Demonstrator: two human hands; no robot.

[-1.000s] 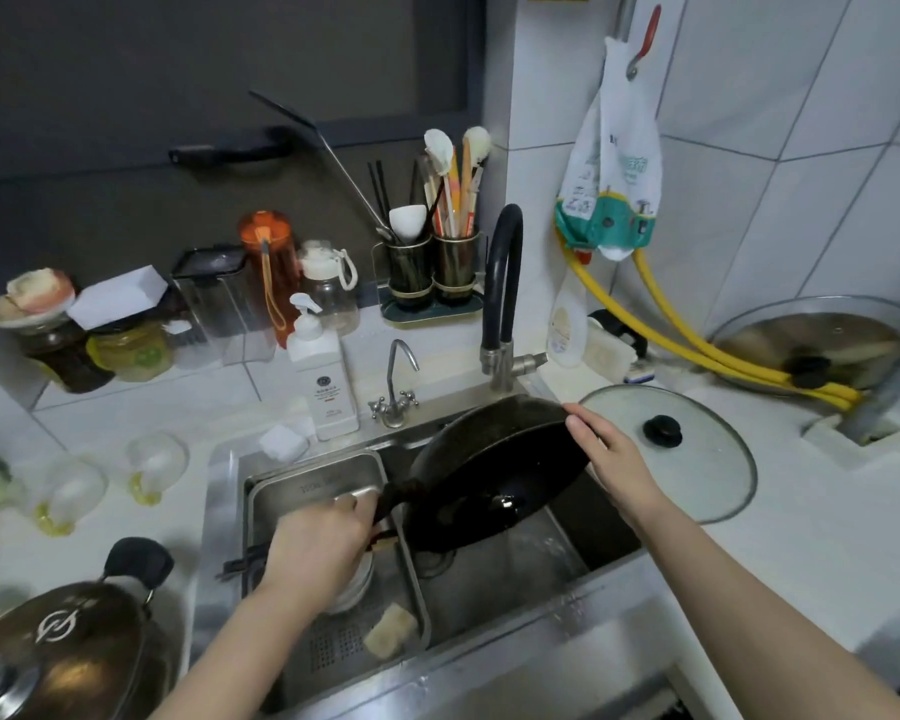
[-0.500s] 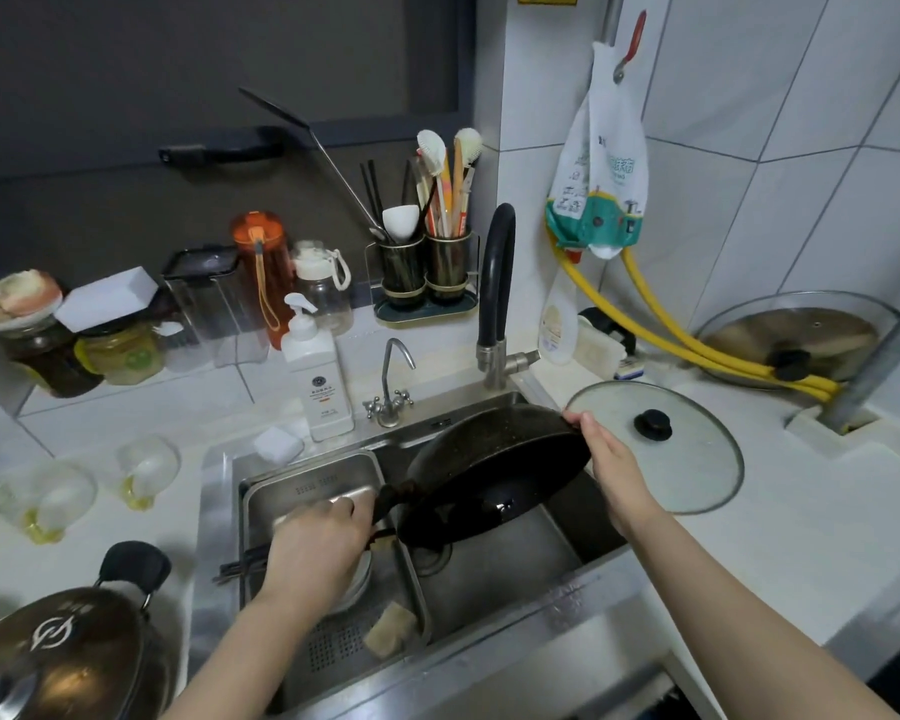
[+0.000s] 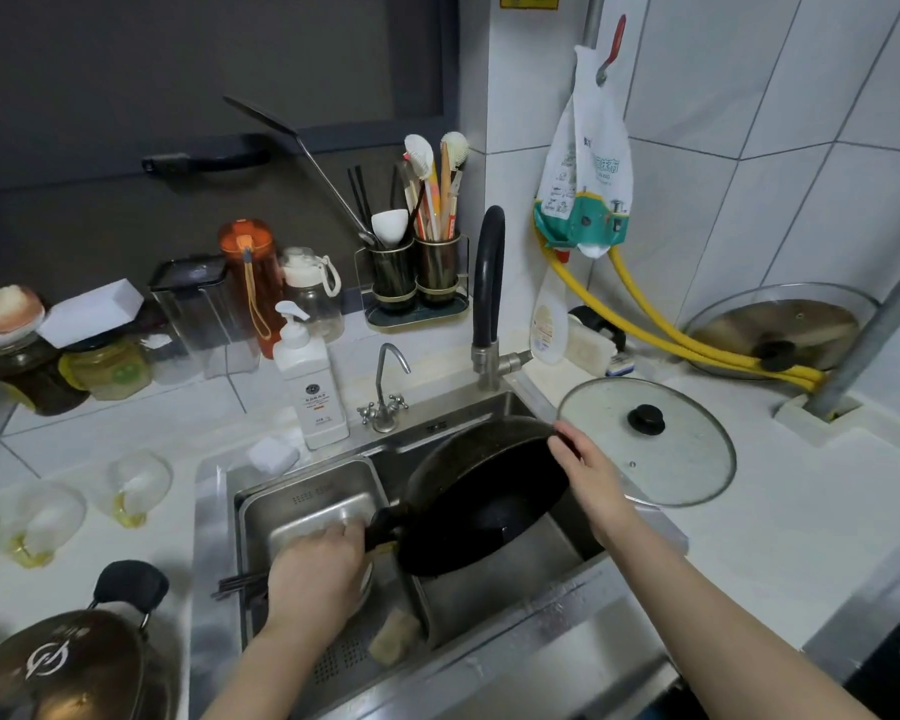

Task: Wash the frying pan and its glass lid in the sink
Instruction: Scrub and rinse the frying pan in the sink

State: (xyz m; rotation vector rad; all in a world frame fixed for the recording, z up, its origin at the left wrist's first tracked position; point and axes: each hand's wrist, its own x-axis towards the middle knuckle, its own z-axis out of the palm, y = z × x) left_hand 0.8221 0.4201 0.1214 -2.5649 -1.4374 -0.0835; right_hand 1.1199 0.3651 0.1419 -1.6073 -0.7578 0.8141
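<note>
The black frying pan (image 3: pixel 481 493) hangs tilted over the steel sink (image 3: pixel 494 595), its inside facing me. My left hand (image 3: pixel 315 576) grips the pan's handle at the lower left. My right hand (image 3: pixel 588 472) holds the pan's far right rim. The glass lid (image 3: pixel 666 449) with a black knob lies flat on the white counter just right of the sink, partly overhanging the sink edge, close behind my right hand.
A steel drain basket (image 3: pixel 307 506) fills the sink's left half, with a sponge (image 3: pixel 393 641) and chopsticks in it. The black faucet (image 3: pixel 487 283) and a small tap (image 3: pixel 385 387) stand behind the sink, a soap bottle (image 3: pixel 310 381) beside them. A pot (image 3: pixel 63 667) sits at lower left.
The pan has tipped lower and flatter over the sink, with both hands keeping their hold on it. The lid has not moved.
</note>
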